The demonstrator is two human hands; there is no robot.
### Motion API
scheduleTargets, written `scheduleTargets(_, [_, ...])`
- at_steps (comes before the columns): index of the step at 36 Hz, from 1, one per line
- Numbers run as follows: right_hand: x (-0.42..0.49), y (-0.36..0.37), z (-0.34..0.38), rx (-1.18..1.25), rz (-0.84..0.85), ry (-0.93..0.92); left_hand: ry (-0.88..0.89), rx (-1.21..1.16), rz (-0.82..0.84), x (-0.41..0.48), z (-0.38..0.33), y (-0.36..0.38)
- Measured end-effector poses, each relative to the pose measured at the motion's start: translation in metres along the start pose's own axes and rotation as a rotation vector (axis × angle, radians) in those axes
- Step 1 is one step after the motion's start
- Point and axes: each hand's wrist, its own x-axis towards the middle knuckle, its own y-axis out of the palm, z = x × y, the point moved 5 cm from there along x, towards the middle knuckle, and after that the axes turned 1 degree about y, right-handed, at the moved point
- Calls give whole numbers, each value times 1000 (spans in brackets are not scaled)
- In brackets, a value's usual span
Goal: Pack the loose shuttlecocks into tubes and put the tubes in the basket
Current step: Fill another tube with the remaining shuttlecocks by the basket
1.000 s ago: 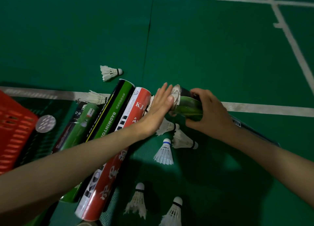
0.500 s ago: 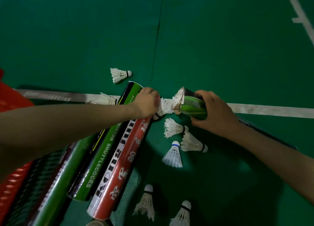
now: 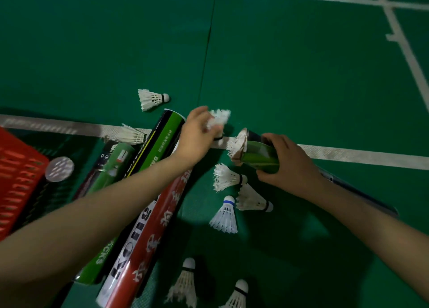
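Note:
My right hand (image 3: pixel 287 166) grips a green and black tube (image 3: pixel 261 155) lying on the court floor, with white feathers showing at its open mouth (image 3: pixel 239 143). My left hand (image 3: pixel 197 136) holds a white shuttlecock (image 3: pixel 218 118) just left of that mouth, its feathers blurred. Several loose shuttlecocks lie on the floor: one at the back (image 3: pixel 152 99), one on the white line (image 3: pixel 131 135), three below the tube mouth (image 3: pixel 228 177), and two near the bottom edge (image 3: pixel 185 282). The red basket (image 3: pixel 16 175) stands at the far left.
A red and white tube (image 3: pixel 148 242), a long green tube (image 3: pixel 160 145) and a shorter green tube (image 3: pixel 113 166) lie side by side under my left forearm. A round silvery cap (image 3: pixel 59 169) lies beside the basket. White court lines cross the green floor.
My left hand went from pressing flat against the tube mouth to picking up a shuttlecock beside the tubes and lifting it toward the mouth. My right hand kept its grip on the tube.

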Motion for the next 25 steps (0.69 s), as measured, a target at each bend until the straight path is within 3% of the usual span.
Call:
scheduleTargets(2, [1, 3, 1, -6, 7, 3, -207, -395, -59, -14, 0, -9])
scheduleTargets(4, [2, 6, 2, -4, 17, 9, -272, -650, -100, -28, -1, -12])
scheduleTargets(9, [4, 8, 6, 13, 21, 18, -283, -851, -99, -42, 0, 1])
scheduleTargets(12, [6, 8, 12, 19, 25, 7, -250, -852, -2, -44, -7, 16])
scheduleTargets(16, [13, -2, 19, 57, -28, 15, -131, -608, 114, -50, -12, 28])
scheduleTargets(22, [32, -6, 28, 92, -44, -7, -15, -445, 214, -40, -17, 30])
scheduleTargets(25, [46, -5, 30, 95, -58, -25, -37, -370, 262, -25, -15, 27])
